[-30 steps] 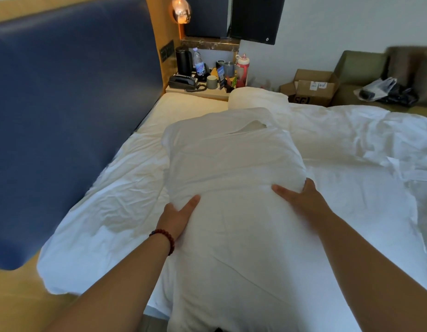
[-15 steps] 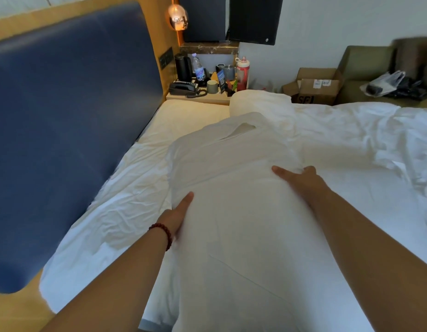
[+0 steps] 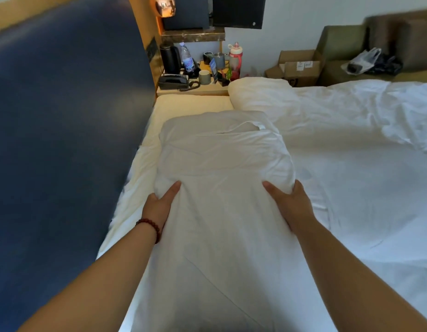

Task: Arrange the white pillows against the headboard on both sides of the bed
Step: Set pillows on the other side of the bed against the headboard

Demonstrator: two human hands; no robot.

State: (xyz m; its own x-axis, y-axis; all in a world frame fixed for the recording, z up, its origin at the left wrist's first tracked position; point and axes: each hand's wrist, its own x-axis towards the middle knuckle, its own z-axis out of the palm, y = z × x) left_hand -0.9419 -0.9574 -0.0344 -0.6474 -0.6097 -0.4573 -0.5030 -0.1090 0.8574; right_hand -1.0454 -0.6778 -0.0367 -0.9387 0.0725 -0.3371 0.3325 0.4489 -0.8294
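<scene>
Both hands have dug into the pillow (image 3: pixel 222 159) since half a second ago: then they lay flatter along its sides, and now the left hand (image 3: pixel 159 207) and right hand (image 3: pixel 291 207) each clamp a bunched edge, thumb on top and fingers tucked under out of sight. The pillow lies flat on the bed (image 3: pixel 351 188), lengthwise along the headboard (image 3: pixel 64 140) but not touching it, with a strip of sheet between. That firmer grip suggests it is about to be lifted or pushed up against the headboard. A second pillow (image 3: pixel 258 92) lies further along and well off the headboard, so that side looks unfinished too.
</scene>
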